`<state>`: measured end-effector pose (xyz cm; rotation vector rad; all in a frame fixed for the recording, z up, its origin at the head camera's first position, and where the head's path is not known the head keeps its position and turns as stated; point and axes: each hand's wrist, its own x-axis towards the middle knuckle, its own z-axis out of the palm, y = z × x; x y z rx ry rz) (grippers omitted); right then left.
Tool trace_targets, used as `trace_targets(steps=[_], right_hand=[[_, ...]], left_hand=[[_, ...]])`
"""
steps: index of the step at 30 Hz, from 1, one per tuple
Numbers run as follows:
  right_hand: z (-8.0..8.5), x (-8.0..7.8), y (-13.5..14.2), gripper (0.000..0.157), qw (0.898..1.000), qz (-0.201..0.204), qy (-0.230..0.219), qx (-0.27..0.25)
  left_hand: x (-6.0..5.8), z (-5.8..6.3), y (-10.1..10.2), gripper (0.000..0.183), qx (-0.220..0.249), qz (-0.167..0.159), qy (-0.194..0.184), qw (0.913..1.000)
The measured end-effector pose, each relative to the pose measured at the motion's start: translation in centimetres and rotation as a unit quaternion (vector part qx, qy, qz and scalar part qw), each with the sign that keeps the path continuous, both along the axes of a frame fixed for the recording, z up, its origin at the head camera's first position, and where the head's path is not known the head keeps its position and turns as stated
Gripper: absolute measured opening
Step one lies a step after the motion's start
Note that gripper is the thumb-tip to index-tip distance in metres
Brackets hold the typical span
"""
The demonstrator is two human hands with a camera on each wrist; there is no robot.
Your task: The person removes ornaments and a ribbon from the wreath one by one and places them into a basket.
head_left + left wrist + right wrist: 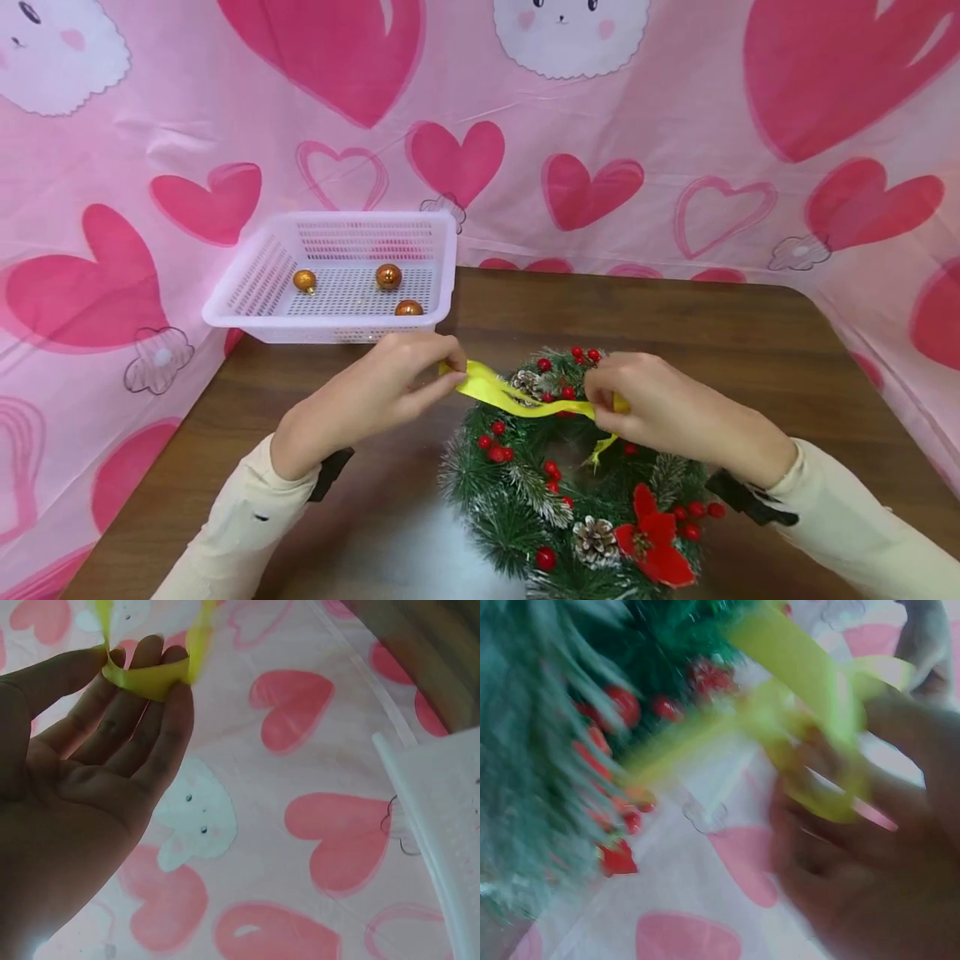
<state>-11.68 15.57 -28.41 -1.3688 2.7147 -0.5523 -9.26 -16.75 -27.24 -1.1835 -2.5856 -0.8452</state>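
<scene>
A yellow ribbon (487, 388) stretches between both hands over the far part of a green wreath (502, 508). My left hand (386, 375) pinches the ribbon's left end between thumb and fingers; in the left wrist view the ribbon (154, 681) bends in a loop across the fingertips. The right hand (667, 408) grips the other part just above the wreath's centre, and a frayed tail hangs below it. Blurred in the right wrist view, the ribbon (799, 664) forms loops at the right fingers. Red berries, pinecones (596, 540) and a red flower (654, 537) decorate the wreath.
A white plastic basket (330, 321) stands at the back left of the wooden table (645, 312), with three shiny gold-orange balls (388, 277) inside. Pink cloth with hearts (457, 162) hangs behind the table and along its sides.
</scene>
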Motion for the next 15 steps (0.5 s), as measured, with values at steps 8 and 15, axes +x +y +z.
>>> trace_targets(steps=[8,15], right_hand=[[0.7,0.3,0.6,0.029,0.992,0.045,-0.114,0.007],[1.8,-1.0,0.8,0.021,0.996,0.043,-0.002,-0.082]], left_hand=[[0.4,0.1,0.3,0.007,-0.028,-0.028,-0.049,0.9980],[-0.1,0.4,-0.6,0.007,0.015,0.013,-0.003,0.9998]])
